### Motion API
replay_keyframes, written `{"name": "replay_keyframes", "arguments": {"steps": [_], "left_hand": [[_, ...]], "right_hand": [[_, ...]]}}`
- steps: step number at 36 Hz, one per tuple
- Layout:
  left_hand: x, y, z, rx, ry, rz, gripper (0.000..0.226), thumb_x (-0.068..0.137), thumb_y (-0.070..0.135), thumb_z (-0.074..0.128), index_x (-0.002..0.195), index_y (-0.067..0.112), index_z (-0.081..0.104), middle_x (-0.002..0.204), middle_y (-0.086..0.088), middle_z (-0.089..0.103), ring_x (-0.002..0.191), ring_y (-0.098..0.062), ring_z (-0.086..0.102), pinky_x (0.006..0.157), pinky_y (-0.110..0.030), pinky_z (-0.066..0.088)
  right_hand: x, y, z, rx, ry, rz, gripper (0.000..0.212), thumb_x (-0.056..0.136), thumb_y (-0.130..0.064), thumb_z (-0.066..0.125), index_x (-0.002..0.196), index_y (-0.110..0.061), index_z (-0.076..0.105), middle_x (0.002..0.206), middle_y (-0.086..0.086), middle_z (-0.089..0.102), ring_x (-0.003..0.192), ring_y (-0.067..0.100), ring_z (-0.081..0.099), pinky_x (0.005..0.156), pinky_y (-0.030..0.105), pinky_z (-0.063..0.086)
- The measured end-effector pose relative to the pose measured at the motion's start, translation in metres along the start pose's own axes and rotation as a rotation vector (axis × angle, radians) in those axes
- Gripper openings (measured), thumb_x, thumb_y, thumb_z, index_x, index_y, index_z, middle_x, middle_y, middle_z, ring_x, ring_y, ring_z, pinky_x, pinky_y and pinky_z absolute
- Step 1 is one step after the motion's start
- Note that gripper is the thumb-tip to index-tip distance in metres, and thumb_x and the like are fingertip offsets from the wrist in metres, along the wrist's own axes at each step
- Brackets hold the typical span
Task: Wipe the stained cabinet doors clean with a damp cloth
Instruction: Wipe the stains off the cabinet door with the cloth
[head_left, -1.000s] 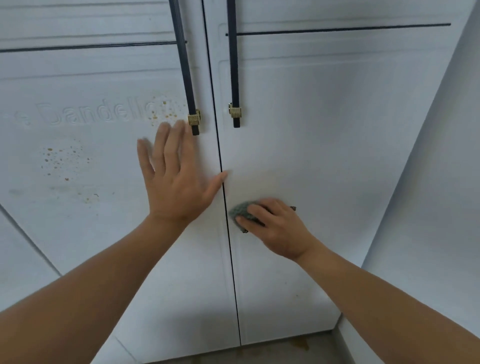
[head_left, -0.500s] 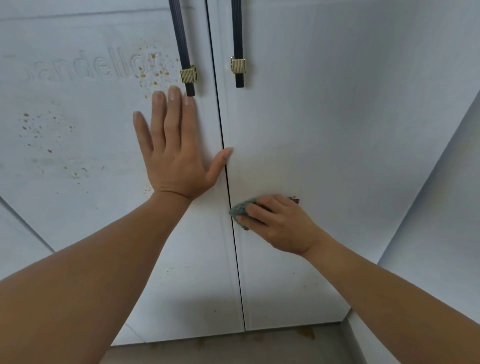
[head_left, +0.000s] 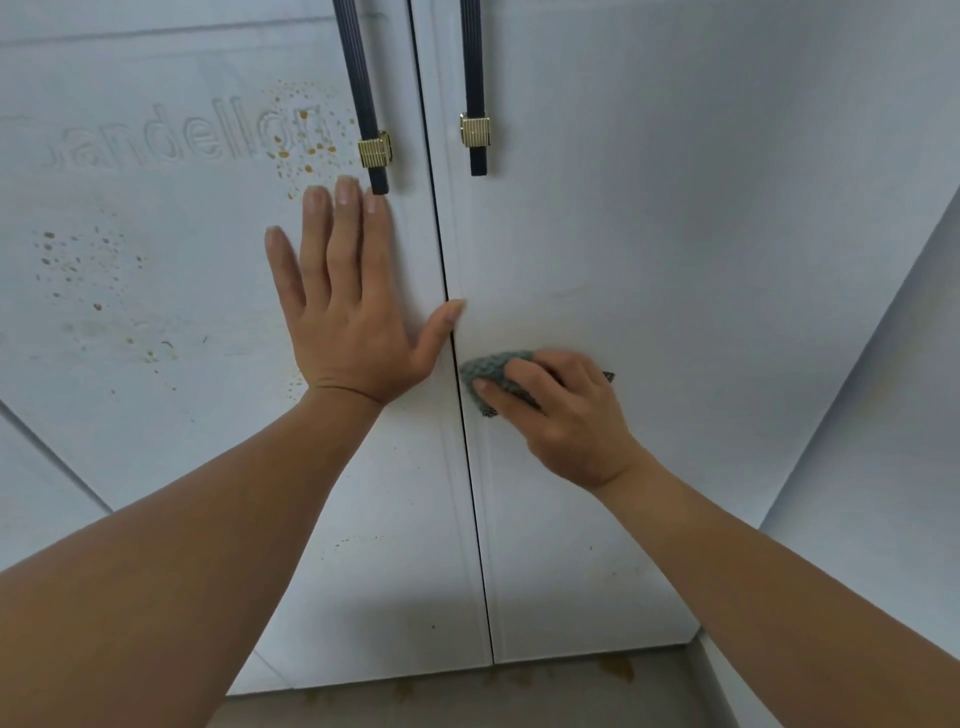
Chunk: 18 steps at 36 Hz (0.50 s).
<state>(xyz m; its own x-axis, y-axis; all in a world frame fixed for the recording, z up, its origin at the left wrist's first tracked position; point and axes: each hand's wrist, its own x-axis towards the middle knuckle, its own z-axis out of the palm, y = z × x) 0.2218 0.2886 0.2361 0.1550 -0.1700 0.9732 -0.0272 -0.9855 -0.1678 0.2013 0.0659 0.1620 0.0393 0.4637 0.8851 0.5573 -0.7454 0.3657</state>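
Two white cabinet doors fill the view. The left door carries brown speckled stains near its handle and more spatter further left. My left hand lies flat on the left door, fingers spread, thumb reaching across the gap between the doors. On the right door, my right hand grips a grey-green cloth and presses it against the panel just right of the gap. Most of the cloth is hidden under my fingers.
Two dark ribbed handles with gold caps, the left handle and the right handle, hang either side of the gap. A white side wall closes in at the right. Brown drips mark the floor below the doors.
The camera view has dropped lower and then settled, so the handles sit higher in frame. Both hands have stayed almost in place; the cloth has shifted only slightly along the gap.
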Motion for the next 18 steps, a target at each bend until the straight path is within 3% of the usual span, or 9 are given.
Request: {"name": "replay_keyframes", "arguments": {"steps": [4, 10, 13, 18], "left_hand": [[-0.001, -0.001, 0.002, 0.002, 0.007, 0.006, 0.098, 0.092, 0.069, 0.054, 0.155, -0.004, 0.038, 0.159, -0.024, 0.036, 0.148, -0.044, 0.031, 0.117, -0.071, 0.027], [-0.001, 0.000, 0.002, 0.014, 0.018, 0.006, 0.098, 0.092, 0.069, 0.054, 0.154, -0.004, 0.039, 0.159, -0.024, 0.037, 0.147, -0.044, 0.032, 0.117, -0.070, 0.028], [-0.001, 0.000, 0.002, 0.011, 0.021, 0.004, 0.097, 0.092, 0.069, 0.053, 0.154, -0.004, 0.039, 0.159, -0.024, 0.038, 0.148, -0.044, 0.032, 0.117, -0.070, 0.028], [-0.002, -0.001, 0.003, 0.020, 0.019, 0.008, 0.097, 0.093, 0.069, 0.052, 0.155, -0.004, 0.038, 0.159, -0.024, 0.037, 0.148, -0.043, 0.031, 0.117, -0.070, 0.028]], "right_hand": [[-0.001, 0.005, -0.011, 0.002, -0.025, -0.053, 0.018, 0.094, -0.012, 0.073, 0.110, -0.017, 0.079, 0.100, 0.005, 0.074, 0.095, 0.026, 0.055, 0.074, 0.039, 0.054], [0.010, 0.064, -0.042, -0.138, 0.145, 0.106, 0.017, 0.093, -0.006, 0.073, 0.105, -0.016, 0.080, 0.107, 0.006, 0.059, 0.095, 0.030, 0.050, 0.069, 0.045, 0.054], [-0.012, 0.062, -0.042, -0.130, 0.080, 0.047, 0.017, 0.095, -0.008, 0.072, 0.107, -0.016, 0.081, 0.108, 0.005, 0.058, 0.094, 0.030, 0.050, 0.072, 0.043, 0.053], [-0.055, 0.042, -0.035, -0.036, -0.196, -0.206, 0.019, 0.096, -0.012, 0.069, 0.113, -0.017, 0.076, 0.110, 0.003, 0.061, 0.096, 0.026, 0.055, 0.075, 0.039, 0.052]]}}
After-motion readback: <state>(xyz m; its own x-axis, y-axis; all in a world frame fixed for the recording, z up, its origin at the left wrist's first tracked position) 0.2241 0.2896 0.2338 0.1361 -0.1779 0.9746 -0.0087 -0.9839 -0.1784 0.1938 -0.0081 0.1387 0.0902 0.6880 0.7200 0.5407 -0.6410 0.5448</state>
